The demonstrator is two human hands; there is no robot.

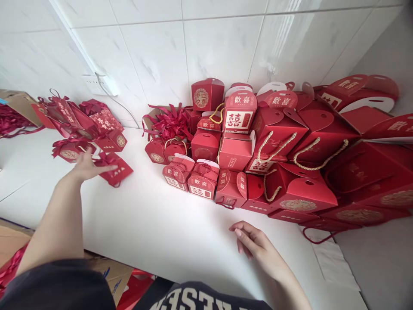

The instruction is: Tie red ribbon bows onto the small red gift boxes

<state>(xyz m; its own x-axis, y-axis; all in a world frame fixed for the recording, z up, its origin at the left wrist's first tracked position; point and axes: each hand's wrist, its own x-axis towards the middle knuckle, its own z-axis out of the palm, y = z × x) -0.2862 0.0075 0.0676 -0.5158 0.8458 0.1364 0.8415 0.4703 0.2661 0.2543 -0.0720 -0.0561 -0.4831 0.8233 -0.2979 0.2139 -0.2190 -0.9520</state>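
Observation:
At the left, my left hand (86, 165) reaches out with its fingers stretched and the thumb spread to the right. Its fingertips are at a small red gift box (68, 150) topped with a dark red ribbon; whether they touch it is unclear. Under the thumb side lies a flat red pouch (118, 171) with a ribbon. My right hand (250, 241) hovers over the white table (145, 228), empty, its fingers loosely bent. Nearest to it are red candy boxes, one with a red cord (230, 189) and one with a gold rope handle (300, 193).
Stacked red boxes (280, 129) line the tiled wall at the right. A carton of red ribbons (174, 122) stands mid-back. More ribboned bags (69, 114) and a cardboard box (19, 105) sit far left. A cable (121, 103) hangs from a wall socket (100, 85).

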